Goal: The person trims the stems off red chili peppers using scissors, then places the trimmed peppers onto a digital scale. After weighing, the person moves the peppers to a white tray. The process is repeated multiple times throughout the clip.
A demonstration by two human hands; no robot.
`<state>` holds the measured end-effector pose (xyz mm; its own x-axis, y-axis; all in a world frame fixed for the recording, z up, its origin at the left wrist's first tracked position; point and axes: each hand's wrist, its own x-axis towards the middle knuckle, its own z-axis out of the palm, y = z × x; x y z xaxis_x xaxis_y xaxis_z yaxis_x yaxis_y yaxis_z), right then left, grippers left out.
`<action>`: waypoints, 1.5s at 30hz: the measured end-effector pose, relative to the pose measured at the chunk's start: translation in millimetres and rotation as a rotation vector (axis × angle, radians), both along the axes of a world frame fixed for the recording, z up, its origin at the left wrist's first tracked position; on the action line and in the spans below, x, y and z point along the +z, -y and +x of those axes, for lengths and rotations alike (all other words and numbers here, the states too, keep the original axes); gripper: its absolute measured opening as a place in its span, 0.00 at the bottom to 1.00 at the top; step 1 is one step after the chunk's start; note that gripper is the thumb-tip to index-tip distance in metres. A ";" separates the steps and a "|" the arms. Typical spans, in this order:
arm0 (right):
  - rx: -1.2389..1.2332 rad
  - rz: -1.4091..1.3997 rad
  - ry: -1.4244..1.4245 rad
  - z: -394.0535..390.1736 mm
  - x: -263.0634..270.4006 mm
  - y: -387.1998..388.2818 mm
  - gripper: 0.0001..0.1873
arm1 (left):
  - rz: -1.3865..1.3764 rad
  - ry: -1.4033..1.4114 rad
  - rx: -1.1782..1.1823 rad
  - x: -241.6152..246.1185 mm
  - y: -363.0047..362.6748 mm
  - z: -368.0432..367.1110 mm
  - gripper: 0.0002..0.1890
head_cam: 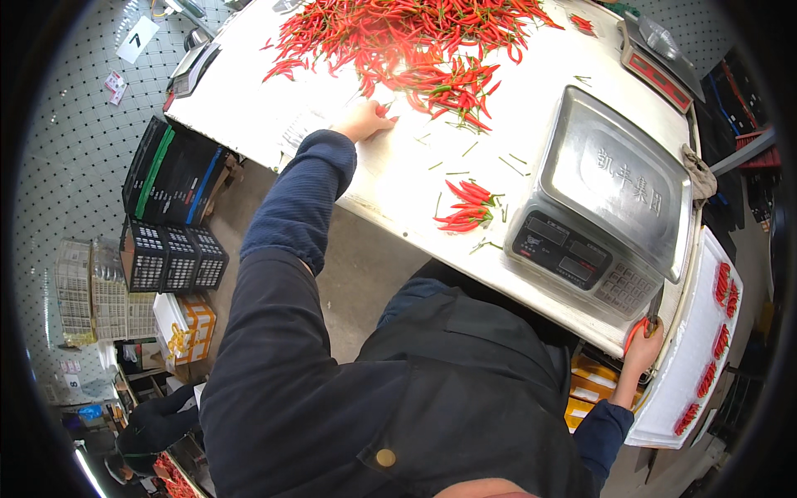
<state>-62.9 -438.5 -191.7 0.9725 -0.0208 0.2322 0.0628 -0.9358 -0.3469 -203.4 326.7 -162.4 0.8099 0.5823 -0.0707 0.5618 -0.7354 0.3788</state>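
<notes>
My left hand (367, 121) is on the white table just below a large heap of red chili peppers (411, 37), its fingers closed around a red chili pepper (383, 111). At the table's lower right edge, my right hand (644, 348) grips scissors with orange-red handles (633, 333); the blades point up beside the scale. A small group of red chilies (467, 205) with green stems lies between my hands. Cut green stem pieces (470, 149) are scattered around it. A digital scale with a steel pan (616, 180) stands right of this group.
A white foam tray (679, 348) with several chili bunches sits at the right. Another scale (657, 78) stands at the upper right. Black crates (177, 255) and a taped foam box (187, 330) are on the left. Another person (152, 429) bends at the lower left.
</notes>
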 end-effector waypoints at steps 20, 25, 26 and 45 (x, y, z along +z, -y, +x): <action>-0.009 0.012 -0.005 -4.2 -0.5 1.3 0.23 | -0.521 0.503 0.396 4.3 -81.7 14.9 0.11; -0.014 0.006 -0.017 -0.6 3.1 -3.8 0.23 | 0.111 0.372 0.337 -22.3 -107.6 34.5 0.14; -0.024 0.033 -0.020 -2.8 2.4 -1.9 0.22 | 0.161 0.331 0.293 -30.8 -107.8 42.0 0.14; -0.054 0.000 -0.050 -8.8 15.7 -14.8 0.23 | -0.314 0.398 0.236 11.4 2.0 54.5 0.09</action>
<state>-71.7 -423.7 -176.0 0.9803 -0.0735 0.1832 -0.0052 -0.9375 -0.3480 -148.9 324.7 -151.0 0.6599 0.7512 0.0148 0.4659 -0.4245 0.7764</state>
